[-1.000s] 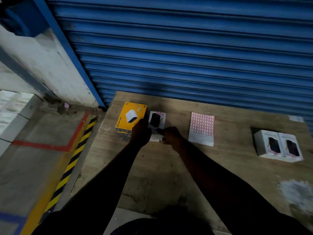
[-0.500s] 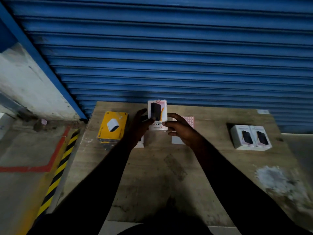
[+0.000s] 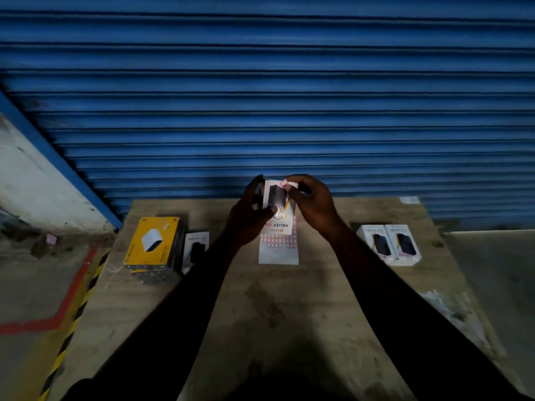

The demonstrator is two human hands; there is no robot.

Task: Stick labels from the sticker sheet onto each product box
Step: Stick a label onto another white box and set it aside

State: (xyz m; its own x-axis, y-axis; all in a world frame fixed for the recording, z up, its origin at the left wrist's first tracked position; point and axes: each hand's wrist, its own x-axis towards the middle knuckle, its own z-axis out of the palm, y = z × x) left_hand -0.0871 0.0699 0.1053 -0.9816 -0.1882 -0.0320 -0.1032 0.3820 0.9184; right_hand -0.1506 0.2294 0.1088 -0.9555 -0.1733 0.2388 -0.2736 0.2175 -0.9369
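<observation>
Fingers (image 3: 285, 186) of the right hand (image 3: 311, 202) are pinching a label onto the top corner of the box (image 3: 276, 208), which the left hand (image 3: 250, 215) is clamping upright above the sheet (image 3: 278, 250) on the worktop (image 3: 289, 308). Labelling step, I judge; next comes pressing it flat.

Worktop (image 3: 289, 308): worn wood, stained, pale patch near the right edge. Behind it, blue corrugated roller shutter (image 3: 275, 96), fully down. Left: whitish wall (image 3: 37, 186) with blue slanted frame. Floor (image 3: 31, 285) at left carries a red line (image 3: 65, 302) and yellow-black hazard stripe (image 3: 72, 322).
</observation>
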